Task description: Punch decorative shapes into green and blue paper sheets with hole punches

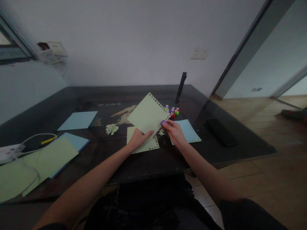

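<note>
Left hand [139,138] of mine pinching green punched sheet [148,114] at its 7 o'clock corner, sheet raised above table [72,99], long axis toward 1 o'clock, right hand [174,131] squeezing purple punch [163,122] on its 4 o'clock edge.

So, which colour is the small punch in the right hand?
Purple punch, held by the right hand; head view shows it.

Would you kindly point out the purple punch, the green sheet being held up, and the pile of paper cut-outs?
purple punch [163,122], head view, on its visible top by the right hand's fingertips.
green sheet [148,113], head view, on the middle of its face.
pile of paper cut-outs [112,128], head view, on the heap's centre.
</note>
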{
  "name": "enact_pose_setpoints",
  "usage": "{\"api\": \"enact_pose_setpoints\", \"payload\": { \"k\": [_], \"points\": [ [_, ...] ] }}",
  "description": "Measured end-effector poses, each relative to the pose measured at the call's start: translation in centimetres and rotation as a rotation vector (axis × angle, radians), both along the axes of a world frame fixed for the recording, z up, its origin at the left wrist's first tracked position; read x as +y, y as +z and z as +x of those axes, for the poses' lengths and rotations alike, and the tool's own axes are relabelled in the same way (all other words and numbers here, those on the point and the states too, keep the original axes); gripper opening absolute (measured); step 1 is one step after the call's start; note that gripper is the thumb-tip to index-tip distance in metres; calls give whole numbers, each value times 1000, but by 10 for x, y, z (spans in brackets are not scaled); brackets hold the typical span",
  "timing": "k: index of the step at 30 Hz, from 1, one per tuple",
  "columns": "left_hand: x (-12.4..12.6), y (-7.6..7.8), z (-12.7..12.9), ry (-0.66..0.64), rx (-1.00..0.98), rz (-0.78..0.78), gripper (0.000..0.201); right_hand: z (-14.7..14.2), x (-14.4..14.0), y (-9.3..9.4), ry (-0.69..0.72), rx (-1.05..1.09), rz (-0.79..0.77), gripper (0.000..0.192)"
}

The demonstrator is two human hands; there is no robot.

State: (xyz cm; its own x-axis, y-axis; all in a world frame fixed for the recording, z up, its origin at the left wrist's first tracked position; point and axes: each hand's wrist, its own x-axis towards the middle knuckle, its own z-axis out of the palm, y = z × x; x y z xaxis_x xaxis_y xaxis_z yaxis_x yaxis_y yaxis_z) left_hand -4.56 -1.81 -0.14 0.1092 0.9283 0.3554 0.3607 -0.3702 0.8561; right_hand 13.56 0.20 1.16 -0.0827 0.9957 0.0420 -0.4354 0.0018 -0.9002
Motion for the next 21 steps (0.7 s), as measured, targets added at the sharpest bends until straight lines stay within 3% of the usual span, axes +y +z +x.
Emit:
{"api": "enact_pose_setpoints", "payload": {
  "k": [21],
  "points": [
    [3,-2,0,13,12,-25,43,0,2,-2,2,-57,-50,31]
  ]
}}
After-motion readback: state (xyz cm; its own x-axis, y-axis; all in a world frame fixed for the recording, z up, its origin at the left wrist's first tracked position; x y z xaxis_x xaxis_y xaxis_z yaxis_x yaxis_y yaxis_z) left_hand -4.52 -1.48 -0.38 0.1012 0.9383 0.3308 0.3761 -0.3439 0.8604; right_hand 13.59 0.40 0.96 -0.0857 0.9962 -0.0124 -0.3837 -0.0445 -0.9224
